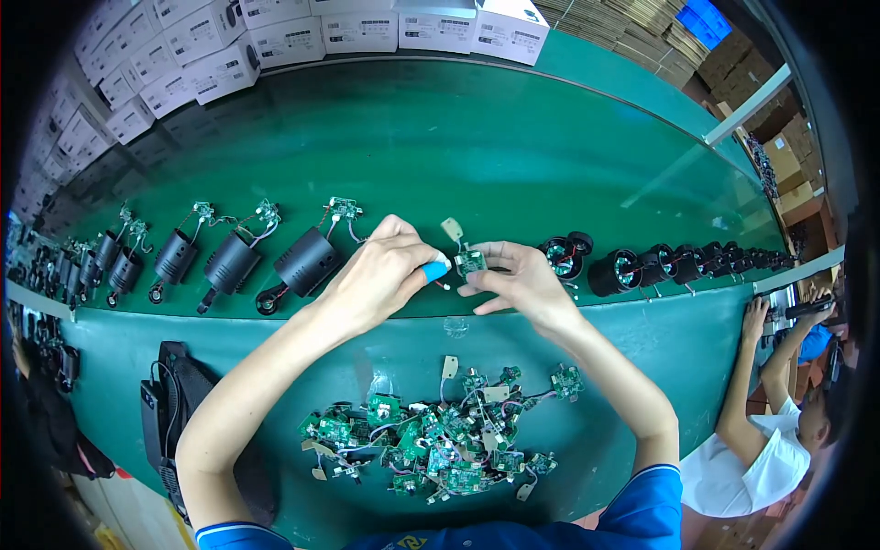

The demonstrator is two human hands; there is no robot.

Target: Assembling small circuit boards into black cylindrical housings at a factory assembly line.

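My left hand [390, 266] is closed in a pinch, with a blue cover on one fingertip. A thin red wire with a small white plug [446, 286] pokes out below that fingertip; what else the fingers hold is hidden. Facing it, my right hand [522, 284] grips a green circuit board [471, 262] between thumb and fingers. A beige tab [452, 229] hangs off this board on a short lead, at its far side. Left of my left hand lies a black cylinder [309, 261] with a ring at its end, wired to a small green board [345, 208].
A pile of circuit boards [449, 440] lies between my forearms. More black cylinders [231, 263] line the left, and upright black housings [614, 272] the right. White boxes [284, 41] stand along the back. A black bag [174, 367] lies at left; a co-worker [761, 449] sits at right.
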